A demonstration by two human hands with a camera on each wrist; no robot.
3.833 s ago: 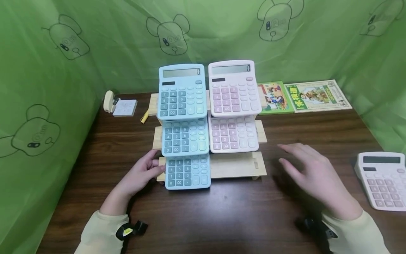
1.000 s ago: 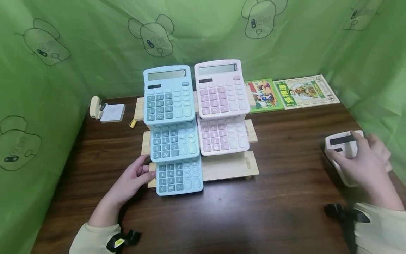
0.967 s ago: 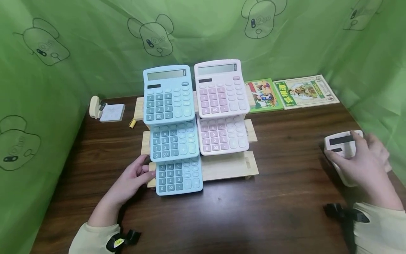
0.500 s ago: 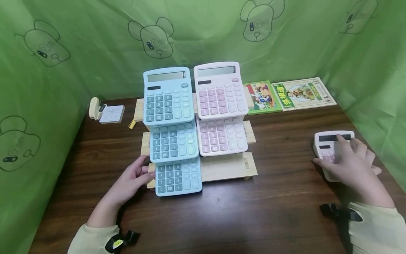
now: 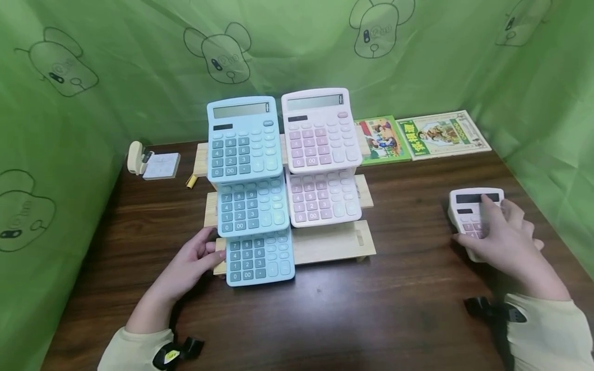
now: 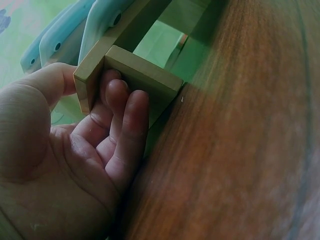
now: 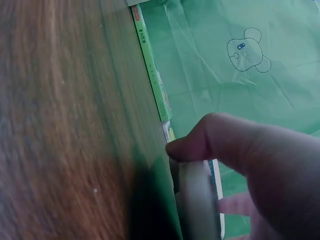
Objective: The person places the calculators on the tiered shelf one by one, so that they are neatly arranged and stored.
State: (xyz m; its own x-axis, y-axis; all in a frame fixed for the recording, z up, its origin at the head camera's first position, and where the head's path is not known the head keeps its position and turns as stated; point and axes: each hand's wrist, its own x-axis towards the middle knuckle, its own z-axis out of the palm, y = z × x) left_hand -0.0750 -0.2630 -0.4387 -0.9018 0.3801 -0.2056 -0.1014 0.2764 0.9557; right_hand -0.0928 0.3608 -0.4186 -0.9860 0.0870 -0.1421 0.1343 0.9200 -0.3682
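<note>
My right hand [image 5: 506, 239] grips a white-and-pink calculator [image 5: 466, 219] at the right of the table, thumb on its left side and a finger across the display. Its lower keys are hidden under the hand. In the right wrist view the calculator's edge [image 7: 195, 200] looks blurred below the thumb. My left hand [image 5: 187, 268] holds the left end of a wooden stepped stand [image 5: 331, 243] at its lowest board; the left wrist view shows the thumb against the board end [image 6: 90, 75] and fingers curled beneath. Blue calculators [image 5: 244, 139] fill the stand's left column. Pink calculators [image 5: 320, 129] occupy the two upper right steps.
Two booklets [image 5: 443, 135] lie at the back right. A cream stapler-like item [image 5: 135, 157], a white notepad [image 5: 161, 166] and a small yellow object [image 5: 192, 181] sit at the back left. Green cloth walls [image 5: 297, 46] enclose the dark wood table [image 5: 371, 319].
My right hand has gone from beside the stand to the pink calculator, gripped it and brought it leftward. The left hand keeps its hold on the stand. The head view has shifted slightly.
</note>
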